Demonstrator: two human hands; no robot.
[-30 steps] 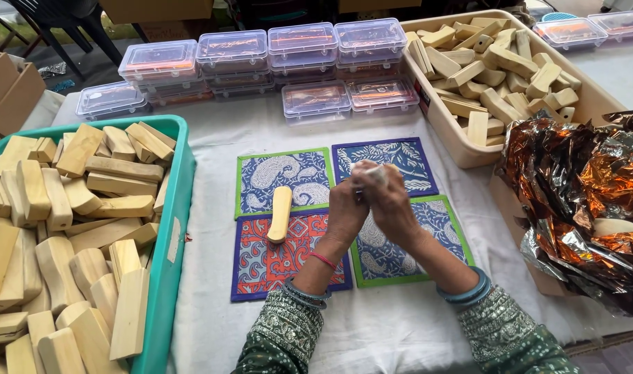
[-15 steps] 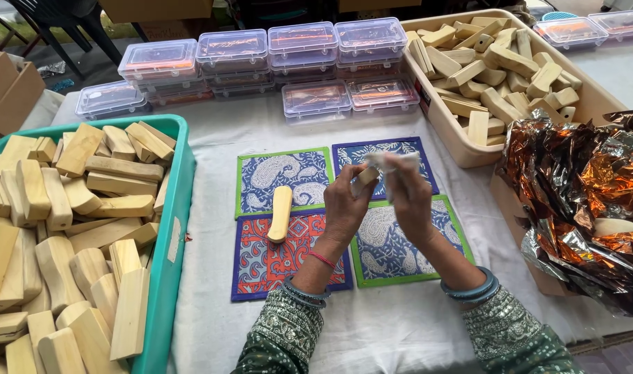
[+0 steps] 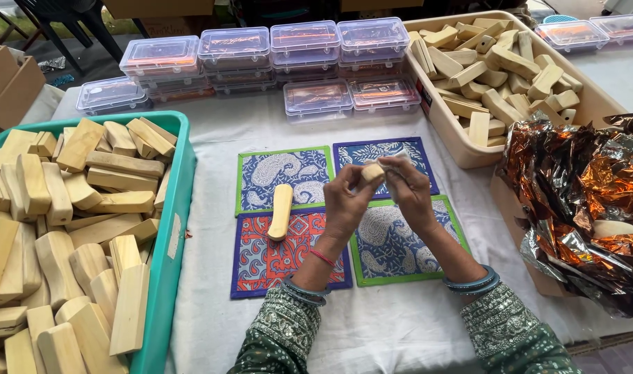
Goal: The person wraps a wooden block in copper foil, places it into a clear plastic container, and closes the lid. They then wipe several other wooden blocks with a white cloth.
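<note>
That little wooden piece (image 3: 372, 171) is pinched up between your two hands over the patterned mats (image 3: 299, 181). Your left hand (image 3: 345, 201) has its fingers clamped on it, your right hand (image 3: 408, 190) curled against it. Another wooden block (image 3: 281, 211) lies on the mats, teal bin (image 3: 169, 228) further left.

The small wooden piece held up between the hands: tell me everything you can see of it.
The small wooden piece is pale, light-coloured wood with a rounded, smooth-looking end. Only that end shows; the rest is hidden by fingers. It is raised above the patterned mats, not resting on anything. The left hand pinches it from the left, and the right hand closes on it from the right. Its full shape and length cannot be told.
</note>
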